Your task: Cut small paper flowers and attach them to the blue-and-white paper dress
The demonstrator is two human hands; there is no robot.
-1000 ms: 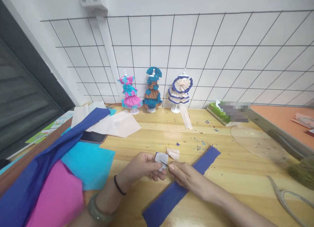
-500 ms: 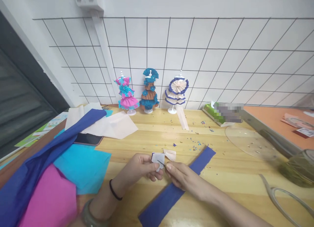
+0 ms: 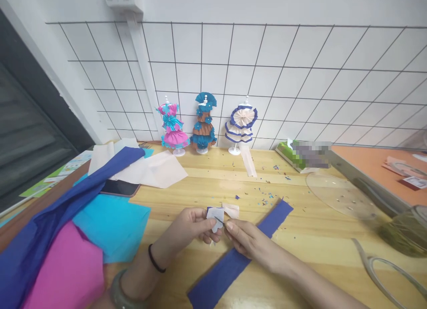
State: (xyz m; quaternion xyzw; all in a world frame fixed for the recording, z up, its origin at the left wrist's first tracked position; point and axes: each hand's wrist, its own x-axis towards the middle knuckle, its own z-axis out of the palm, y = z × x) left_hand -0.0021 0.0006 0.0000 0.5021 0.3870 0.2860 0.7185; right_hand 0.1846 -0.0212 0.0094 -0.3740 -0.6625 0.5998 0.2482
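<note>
Between the thumb and fingers of my left hand (image 3: pixel 196 226) is a small piece of white paper (image 3: pixel 216 214), with a blue edge showing behind it. My right hand (image 3: pixel 245 238) is closed on a thin dark pointed tool (image 3: pixel 220 221); its tip lies across the face of the white paper, and its grip is hidden in my fingers. Just beyond the hands lies a small cream paper scrap (image 3: pixel 231 210). Under my right hand a long strip of blue crepe paper (image 3: pixel 216 278) runs diagonally over the wooden table (image 3: pixel 160 278).
Three dress-form stands in paper dresses, pink (image 3: pixel 175 133), teal-brown (image 3: pixel 203 129) and cream-blue (image 3: pixel 242 124), line the wall. At left, blue (image 3: pixel 50 215), turquoise (image 3: pixel 116 226) and pink (image 3: pixel 70 269) sheets surround a phone (image 3: pixel 120 188). Scissors (image 3: pixel 373 264), a clear plate (image 3: pixel 336 195) and a jar (image 3: pixel 408 233) are right.
The white paper has turned slightly in my left hand, and the dark tool's tip sits a little differently across it. Both hands stay in nearly the same place.
</note>
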